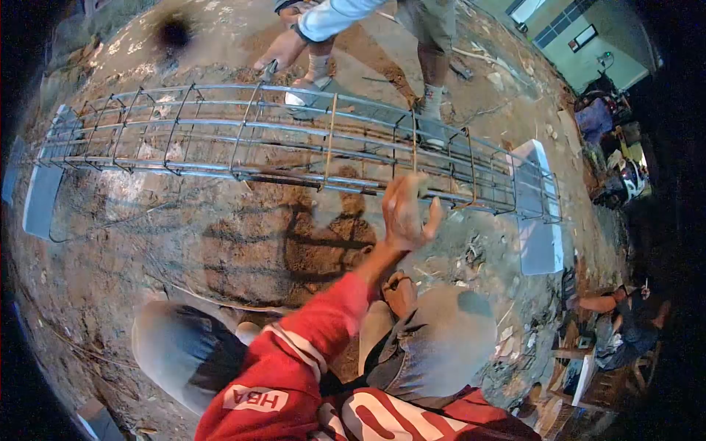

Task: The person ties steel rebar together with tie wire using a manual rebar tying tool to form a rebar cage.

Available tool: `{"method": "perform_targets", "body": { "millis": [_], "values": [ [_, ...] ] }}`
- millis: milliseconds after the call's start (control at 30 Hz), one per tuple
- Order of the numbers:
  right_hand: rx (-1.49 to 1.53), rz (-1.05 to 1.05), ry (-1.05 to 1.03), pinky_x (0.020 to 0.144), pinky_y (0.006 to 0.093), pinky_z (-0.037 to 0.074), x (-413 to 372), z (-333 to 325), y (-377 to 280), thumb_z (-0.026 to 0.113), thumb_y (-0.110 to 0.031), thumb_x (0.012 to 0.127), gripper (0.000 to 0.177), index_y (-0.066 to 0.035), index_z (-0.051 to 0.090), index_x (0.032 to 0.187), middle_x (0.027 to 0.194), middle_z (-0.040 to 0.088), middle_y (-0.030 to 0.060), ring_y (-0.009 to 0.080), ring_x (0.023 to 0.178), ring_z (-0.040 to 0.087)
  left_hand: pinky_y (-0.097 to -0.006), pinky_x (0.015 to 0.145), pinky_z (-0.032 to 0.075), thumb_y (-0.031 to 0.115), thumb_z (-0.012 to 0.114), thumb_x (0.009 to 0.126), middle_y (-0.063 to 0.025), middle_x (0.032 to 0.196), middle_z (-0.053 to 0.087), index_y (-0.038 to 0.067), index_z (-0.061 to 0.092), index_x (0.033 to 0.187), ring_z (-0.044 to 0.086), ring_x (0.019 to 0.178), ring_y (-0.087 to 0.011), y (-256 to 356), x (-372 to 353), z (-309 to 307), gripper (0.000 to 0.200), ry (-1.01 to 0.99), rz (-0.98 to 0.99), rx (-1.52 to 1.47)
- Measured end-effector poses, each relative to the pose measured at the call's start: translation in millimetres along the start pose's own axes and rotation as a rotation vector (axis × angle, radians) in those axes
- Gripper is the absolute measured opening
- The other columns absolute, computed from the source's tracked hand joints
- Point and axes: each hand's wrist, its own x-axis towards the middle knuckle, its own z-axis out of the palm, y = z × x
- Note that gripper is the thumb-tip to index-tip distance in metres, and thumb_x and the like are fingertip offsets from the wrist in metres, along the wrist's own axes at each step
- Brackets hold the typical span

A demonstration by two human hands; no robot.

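A long rebar cage [250, 125] with thin square stirrups spans the view, its ends on two light blocks. My left hand [408, 213] is raised at the near lower edge of the cage, right of its middle, with the thumb apart from the slightly blurred fingers; no held object shows. Close to my right knee, my right hand [399, 294] is closed, and whatever it may hold is hidden. Beyond the cage, a co-worker's hand [283, 55] holds a small metal tool [270, 71] just above the top bars.
The left block [43, 195] and right block [540, 213] stand on uneven dirt ground. The co-worker's feet are right behind the cage. A seated person [625, 331] is at the right, near a wooden structure [585, 367]. Motorbikes [625, 176] stand farther back.
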Motion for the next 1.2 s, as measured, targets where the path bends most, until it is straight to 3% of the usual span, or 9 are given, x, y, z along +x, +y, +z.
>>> {"method": "perform_targets", "body": {
  "millis": [367,500,567,667,767,967,1033,1133,1200],
  "values": [
    [-0.004,-0.001,0.026,0.088,0.0400,0.040,-19,3,1,0.044,-0.043,0.096,0.050,-0.005,0.049,0.127,0.122,0.051,0.0128,0.0216,0.107,0.045,-0.0473,0.066,0.041,0.015,0.061,0.076,-0.0199,0.073,0.051,-0.001,0.053,0.085,0.050,0.072,-0.0398,-45,-44,-21,0.021,0.229,-0.045,0.454],
    [-0.030,-0.028,0.032,0.091,0.0410,0.039,-9,-6,-5,0.043,-0.043,0.096,0.050,-0.005,0.047,0.129,0.126,0.049,0.0128,0.0221,0.111,0.044,-0.0503,0.088,0.040,0.032,0.067,0.076,-0.0248,0.096,0.059,-0.002,0.060,0.100,0.054,0.099,-0.0401,-68,-61,-8,0.042,-0.573,-0.494,0.222],
    [-0.046,-0.036,0.030,0.092,0.0416,0.038,-8,-9,-7,0.042,-0.043,0.096,0.050,-0.006,0.046,0.130,0.127,0.048,0.0128,0.0224,0.113,0.043,-0.0494,0.095,0.040,0.038,0.069,0.077,-0.0258,0.108,0.060,-0.002,0.061,0.104,0.055,0.105,-0.0397,-42,-34,-12,0.049,-0.664,-0.641,0.290],
    [-0.060,-0.049,0.037,0.094,0.0424,0.037,-9,-13,-12,0.042,-0.043,0.097,0.051,-0.006,0.045,0.132,0.130,0.046,0.0129,0.0228,0.116,0.041,-0.0509,0.098,0.035,0.045,0.065,0.076,-0.0246,0.105,0.064,-0.003,0.060,0.113,0.053,0.108,-0.0399,-28,-22,-12,0.061,-0.208,-0.179,0.507],
    [-0.059,-0.053,0.042,0.096,0.0432,0.037,-13,-13,-16,0.041,-0.042,0.097,0.051,-0.006,0.044,0.134,0.133,0.045,0.0129,0.0232,0.119,0.040,-0.0513,0.070,0.048,0.048,0.064,0.081,-0.0196,0.071,0.066,-0.003,0.063,0.101,0.064,0.068,-0.0357,-50,-28,10,0.055,-0.203,-0.218,0.517],
    [0.030,-0.186,0.049,0.101,0.0448,0.035,38,17,-68,0.040,-0.042,0.098,0.053,-0.007,0.041,0.137,0.138,0.042,0.0129,0.0240,0.126,0.037,-0.0502,0.069,0.047,0.040,0.061,0.078,-0.0178,0.094,0.067,0.006,0.063,0.115,0.062,0.083,-0.0351,-74,-24,-1,0.050,-0.762,-0.468,0.313],
    [0.071,-0.221,0.056,0.102,0.0454,0.034,52,25,-94,0.040,-0.042,0.098,0.053,-0.007,0.040,0.138,0.140,0.041,0.0129,0.0242,0.128,0.036,-0.0514,0.073,0.047,0.041,0.059,0.079,-0.0210,0.098,0.065,0.006,0.065,0.112,0.060,0.089,-0.0392,-101,-46,27,0.049,-0.667,-0.511,0.315],
    [0.161,-0.278,0.066,0.104,0.0462,0.034,66,25,-124,0.039,-0.042,0.098,0.054,-0.008,0.039,0.139,0.142,0.040,0.0130,0.0246,0.131,0.035,-0.0530,0.066,0.046,0.033,0.062,0.074,-0.0211,0.092,0.064,0.005,0.057,0.119,0.061,0.083,-0.0379,-112,-39,29,0.053,-0.036,-0.006,0.236],
    [0.264,-0.331,0.073,0.106,0.0467,0.033,75,15,-135,0.039,-0.042,0.098,0.054,-0.008,0.038,0.141,0.144,0.039,0.0130,0.0249,0.133,0.034,-0.0530,0.067,0.046,0.029,0.061,0.077,-0.0208,0.091,0.064,0.000,0.060,0.108,0.060,0.080,-0.0393,-62,-11,-13,0.043,-0.594,-0.444,0.142]
  ]
}}
